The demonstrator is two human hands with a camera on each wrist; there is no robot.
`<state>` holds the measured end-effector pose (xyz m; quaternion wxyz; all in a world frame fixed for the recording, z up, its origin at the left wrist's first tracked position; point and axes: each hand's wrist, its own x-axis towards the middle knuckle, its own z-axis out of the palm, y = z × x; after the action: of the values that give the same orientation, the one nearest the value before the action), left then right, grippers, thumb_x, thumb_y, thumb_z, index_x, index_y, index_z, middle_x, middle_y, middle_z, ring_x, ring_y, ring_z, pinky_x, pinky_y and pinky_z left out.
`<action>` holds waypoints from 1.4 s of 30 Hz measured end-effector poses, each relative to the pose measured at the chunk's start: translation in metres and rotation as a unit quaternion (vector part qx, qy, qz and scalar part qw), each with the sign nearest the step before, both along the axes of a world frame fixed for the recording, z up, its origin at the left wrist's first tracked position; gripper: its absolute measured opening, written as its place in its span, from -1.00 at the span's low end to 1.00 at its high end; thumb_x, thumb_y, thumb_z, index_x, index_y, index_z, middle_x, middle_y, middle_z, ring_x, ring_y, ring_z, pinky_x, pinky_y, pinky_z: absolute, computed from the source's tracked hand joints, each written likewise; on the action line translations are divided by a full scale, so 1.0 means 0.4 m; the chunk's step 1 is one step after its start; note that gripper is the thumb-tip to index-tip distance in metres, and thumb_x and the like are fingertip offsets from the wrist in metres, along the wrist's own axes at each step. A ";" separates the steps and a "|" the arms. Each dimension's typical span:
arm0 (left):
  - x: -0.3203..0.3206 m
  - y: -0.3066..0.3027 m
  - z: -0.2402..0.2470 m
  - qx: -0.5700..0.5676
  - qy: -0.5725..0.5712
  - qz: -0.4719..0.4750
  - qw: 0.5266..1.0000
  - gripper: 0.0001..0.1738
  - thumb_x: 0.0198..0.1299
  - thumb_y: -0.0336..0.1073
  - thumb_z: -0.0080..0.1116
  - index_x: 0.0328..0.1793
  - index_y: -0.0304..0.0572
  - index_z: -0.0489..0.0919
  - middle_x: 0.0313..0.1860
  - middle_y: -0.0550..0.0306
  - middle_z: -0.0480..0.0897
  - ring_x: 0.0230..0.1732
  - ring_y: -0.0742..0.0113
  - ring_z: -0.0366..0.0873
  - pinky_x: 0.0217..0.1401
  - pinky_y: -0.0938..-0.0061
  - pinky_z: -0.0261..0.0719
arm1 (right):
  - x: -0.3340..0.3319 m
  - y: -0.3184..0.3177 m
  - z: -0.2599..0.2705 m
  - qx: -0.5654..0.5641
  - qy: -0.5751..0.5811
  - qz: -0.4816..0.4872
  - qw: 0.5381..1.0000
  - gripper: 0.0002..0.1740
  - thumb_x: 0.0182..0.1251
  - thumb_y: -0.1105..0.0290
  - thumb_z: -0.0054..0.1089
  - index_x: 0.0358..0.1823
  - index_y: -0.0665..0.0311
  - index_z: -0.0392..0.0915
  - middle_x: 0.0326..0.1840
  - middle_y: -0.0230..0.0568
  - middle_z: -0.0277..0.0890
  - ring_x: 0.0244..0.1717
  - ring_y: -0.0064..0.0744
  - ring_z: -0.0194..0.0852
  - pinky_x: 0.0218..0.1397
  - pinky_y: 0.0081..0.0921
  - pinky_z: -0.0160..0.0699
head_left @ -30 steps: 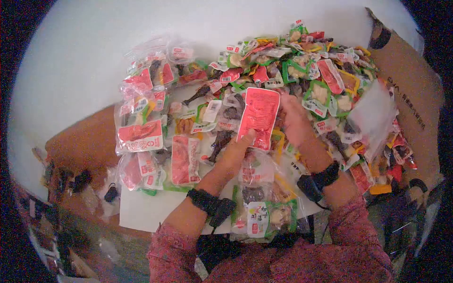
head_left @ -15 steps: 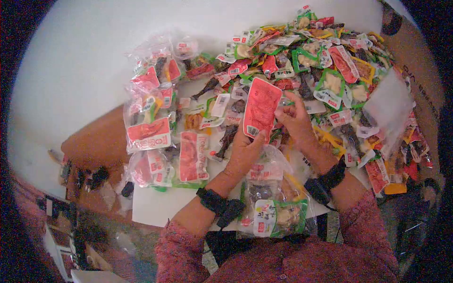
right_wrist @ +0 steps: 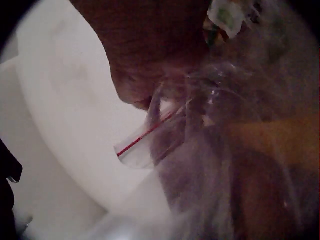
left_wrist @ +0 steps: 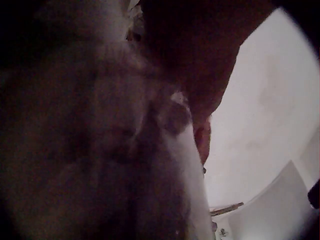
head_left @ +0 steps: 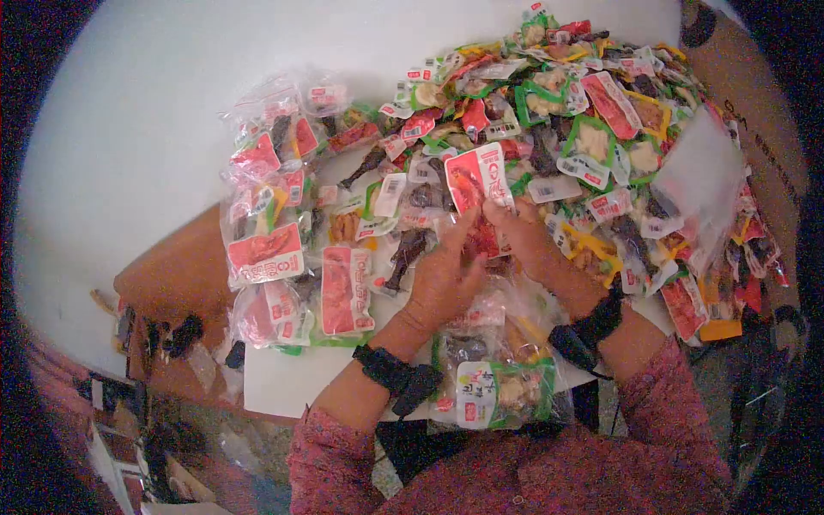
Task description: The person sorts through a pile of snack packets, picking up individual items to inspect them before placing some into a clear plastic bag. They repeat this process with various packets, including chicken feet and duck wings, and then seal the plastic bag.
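Both hands are in close, left hand (head_left: 446, 270) and right hand (head_left: 534, 246) each gripping a red-and-white packet (head_left: 470, 178), just off centre toward 1 o'clock. Its white strip has big red characters, way too blurry to read. Clear bag (head_left: 562, 399) at 5 o'clock shows a white label (head_left: 475, 395) with a little red logo block. Carton (head_left: 768, 163) around 2 o'clock's got black lettering, also illegible.

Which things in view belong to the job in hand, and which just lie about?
Seemingly in the job:
red packet, held by left hand and right hand
packet heap
filled bags, left
bag of packets nearest the person

Apparently just lying about:
printed cardboard, right
dark object, left, too blurred to name
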<state>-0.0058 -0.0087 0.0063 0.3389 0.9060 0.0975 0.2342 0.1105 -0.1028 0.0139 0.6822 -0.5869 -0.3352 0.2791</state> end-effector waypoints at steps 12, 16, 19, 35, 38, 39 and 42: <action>0.006 0.027 0.005 -0.547 -0.094 -0.011 0.832 -0.70 0.21 -0.16 -0.16 -0.04 -0.16 0.36 -0.26 0.28 0.47 -0.31 0.57 0.41 -0.29 0.65 0.38 | 0.038 0.013 -0.032 -0.026 -0.214 0.049 0.975 -0.68 0.23 0.23 -0.07 -0.14 0.34 0.39 -0.29 -0.38 0.41 -0.28 -0.70 0.33 -0.21 -0.68 0.36; 0.008 0.036 -0.013 -0.551 -0.119 -0.020 0.826 -0.70 0.20 -0.17 -0.15 -0.05 -0.18 0.38 -0.19 0.23 0.49 -0.19 0.51 0.44 -0.16 0.60 0.41 | 0.022 0.009 -0.022 -0.006 -0.120 0.081 0.989 -0.68 0.24 0.20 -0.09 -0.18 0.33 0.40 -0.34 -0.43 0.39 -0.31 -0.72 0.30 -0.23 -0.68 0.35; 0.006 0.033 -0.005 -0.543 -0.114 -0.028 0.831 -0.70 0.20 -0.18 -0.15 -0.05 -0.19 0.38 -0.19 0.22 0.50 -0.16 0.47 0.45 -0.05 0.55 0.39 | 0.015 -0.003 -0.004 -0.013 -0.104 0.084 0.991 -0.67 0.24 0.18 -0.09 -0.17 0.32 0.39 -0.32 -0.42 0.38 -0.29 -0.70 0.31 -0.22 -0.69 0.35; 0.030 0.059 -0.031 -0.569 -0.207 0.065 0.793 -0.67 0.17 -0.01 -0.10 -0.17 -0.08 0.41 -0.47 0.35 0.45 -0.61 0.64 0.26 -0.68 0.74 0.13 | 0.037 0.003 -0.019 0.030 0.064 0.179 0.981 -0.39 0.04 0.16 0.14 0.09 0.25 0.19 -0.25 -0.35 0.43 -0.43 -0.59 0.41 -0.53 -0.67 0.43; 0.027 0.077 -0.055 -0.594 -0.230 0.052 0.769 -0.68 0.18 -0.03 -0.10 -0.13 -0.09 0.39 -0.42 0.33 0.47 -0.57 0.63 0.31 -0.67 0.75 0.16 | 0.038 0.000 -0.018 0.025 0.034 0.203 0.978 -0.43 0.02 0.23 0.15 0.07 0.23 0.23 -0.31 -0.39 0.44 -0.55 -0.63 0.38 -0.65 -0.73 0.36; 0.024 0.076 -0.048 -0.593 -0.228 0.046 0.771 -0.69 0.18 -0.04 -0.10 -0.12 -0.08 0.38 -0.39 0.32 0.49 -0.54 0.61 0.35 -0.67 0.76 0.18 | 0.041 -0.001 -0.020 0.011 0.036 0.216 0.976 -0.45 0.00 0.26 0.14 0.05 0.24 0.24 -0.34 -0.39 0.45 -0.55 -0.65 0.37 -0.65 -0.73 0.35; 0.023 0.056 -0.029 -0.575 -0.233 0.057 0.782 -0.69 0.18 -0.07 -0.09 -0.11 -0.10 0.41 -0.33 0.31 0.50 -0.49 0.62 0.38 -0.63 0.72 0.24 | 0.047 -0.013 -0.001 0.009 0.058 0.236 0.970 -0.50 0.01 0.29 0.13 0.01 0.24 0.26 -0.37 -0.41 0.43 -0.52 -0.67 0.35 -0.56 -0.73 0.34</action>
<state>0.0034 0.0138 -0.0053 0.7953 0.4539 0.1841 0.3573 0.1294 -0.1082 0.0134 0.6202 -0.4678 -0.4264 0.4634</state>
